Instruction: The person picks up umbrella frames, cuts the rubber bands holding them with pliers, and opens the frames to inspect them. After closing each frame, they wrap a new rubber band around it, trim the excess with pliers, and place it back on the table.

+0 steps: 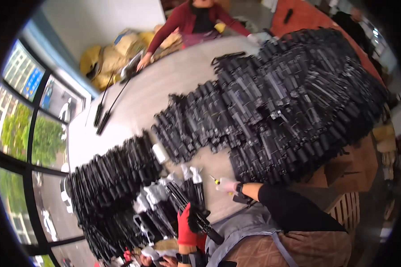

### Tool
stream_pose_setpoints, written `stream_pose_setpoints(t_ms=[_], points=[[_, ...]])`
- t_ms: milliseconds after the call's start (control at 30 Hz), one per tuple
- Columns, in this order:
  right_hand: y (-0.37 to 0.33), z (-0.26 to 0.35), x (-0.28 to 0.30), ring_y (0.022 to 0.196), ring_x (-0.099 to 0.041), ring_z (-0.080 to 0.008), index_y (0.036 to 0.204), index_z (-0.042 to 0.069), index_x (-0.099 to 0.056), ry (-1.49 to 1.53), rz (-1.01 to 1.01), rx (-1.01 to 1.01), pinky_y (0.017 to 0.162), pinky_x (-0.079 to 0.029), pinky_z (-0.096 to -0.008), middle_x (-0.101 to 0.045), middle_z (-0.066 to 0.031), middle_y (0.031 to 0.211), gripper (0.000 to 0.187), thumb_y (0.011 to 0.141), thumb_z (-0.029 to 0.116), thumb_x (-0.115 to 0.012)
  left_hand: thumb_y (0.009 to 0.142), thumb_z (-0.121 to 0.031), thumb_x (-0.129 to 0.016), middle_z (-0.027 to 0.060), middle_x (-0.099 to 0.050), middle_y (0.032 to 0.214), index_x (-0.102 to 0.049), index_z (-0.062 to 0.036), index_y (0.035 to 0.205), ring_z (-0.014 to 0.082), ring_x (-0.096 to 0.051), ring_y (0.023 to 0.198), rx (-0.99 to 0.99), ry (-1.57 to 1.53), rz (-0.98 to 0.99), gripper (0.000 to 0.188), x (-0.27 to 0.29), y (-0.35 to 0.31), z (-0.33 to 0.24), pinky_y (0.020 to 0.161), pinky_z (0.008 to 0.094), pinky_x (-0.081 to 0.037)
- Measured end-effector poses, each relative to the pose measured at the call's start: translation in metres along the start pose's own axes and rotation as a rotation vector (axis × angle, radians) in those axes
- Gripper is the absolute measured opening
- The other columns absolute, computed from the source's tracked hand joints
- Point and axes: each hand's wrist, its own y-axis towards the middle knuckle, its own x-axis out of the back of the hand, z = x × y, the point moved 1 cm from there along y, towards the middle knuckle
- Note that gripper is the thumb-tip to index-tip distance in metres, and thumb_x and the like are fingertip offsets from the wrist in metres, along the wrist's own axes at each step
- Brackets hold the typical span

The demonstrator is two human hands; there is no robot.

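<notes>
My left hand (pixel 187 226), in a red and black glove, is closed around a folded black umbrella (pixel 179 198) with thin ribs and a dark cylindrical handle pointing toward my lap. To its right, my right hand (pixel 228 185), in a pale glove, is closed on a small yellow-handled tool (pixel 215 180) with a pointed tip. The tool's exact kind is too small to make out. Beside my left hand, several similar bundles have white wrapping (pixel 151 196) on their ends.
A large pile of black folded umbrellas (pixel 272 102) covers the table's right side; another stack (pixel 116 173) stands left. Across the table (pixel 187 62), a person in a dark red top (pixel 189 22) reaches toward long-shafted pieces (pixel 104 122). Another person's hands (pixel 167 261) show at the lower edge.
</notes>
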Motion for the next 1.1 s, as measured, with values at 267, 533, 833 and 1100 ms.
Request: stream_pose_setpoints(t_ms=[267,533,833,1100], points=[[-0.157,0.045,0.072,0.057,-0.058,-0.0150,0.084,0.005,-0.058,0.896,0.302,0.091,0.055,-0.047,-0.0301,-0.061,-0.0032,0.072,0.010,0.088,0.014,-0.057,0.092,-0.018,-0.058,0.0037,-0.059,0.073,-0.058,-0.0036,0.105,0.0161,-0.058,0.062,-0.227,0.356,0.205,0.020,-0.067,0.007,-0.023,0.060,0.0306,-0.050],[-0.261,0.027,0.073,0.069,-0.063,-0.0124,0.096,0.004,-0.055,0.953,0.160,0.083,0.052,-0.048,-0.0237,-0.066,-0.0067,0.088,0.014,0.083,0.009,-0.058,0.098,-0.023,-0.050,0.0055,-0.056,0.079,-0.044,-0.0056,0.133,0.0204,-0.059,0.068,-0.004,0.558,0.275,0.040,-0.140,-0.009,-0.007,0.064,0.0363,-0.053],[-0.307,0.023,0.065,0.073,-0.063,-0.0116,0.096,0.004,-0.056,1.094,0.028,0.149,0.055,-0.049,-0.0232,-0.065,-0.0059,0.089,0.013,0.084,0.008,-0.057,0.094,-0.028,-0.058,0.0047,-0.057,0.072,-0.053,-0.0047,0.116,0.0200,-0.057,0.061,0.067,0.311,0.307,0.032,-0.110,0.056,0.027,0.060,0.0351,-0.051],[-0.311,0.022,0.054,0.069,-0.060,-0.0090,0.087,0.005,-0.061,1.017,-0.071,0.165,0.058,-0.049,-0.0243,-0.065,-0.0021,0.081,0.011,0.085,0.016,-0.060,0.096,-0.031,-0.055,0.0051,-0.056,0.076,-0.051,-0.0057,0.122,0.0217,-0.057,0.065,0.094,0.338,0.346,0.037,-0.115,0.057,0.025,0.062,0.0369,-0.052]])
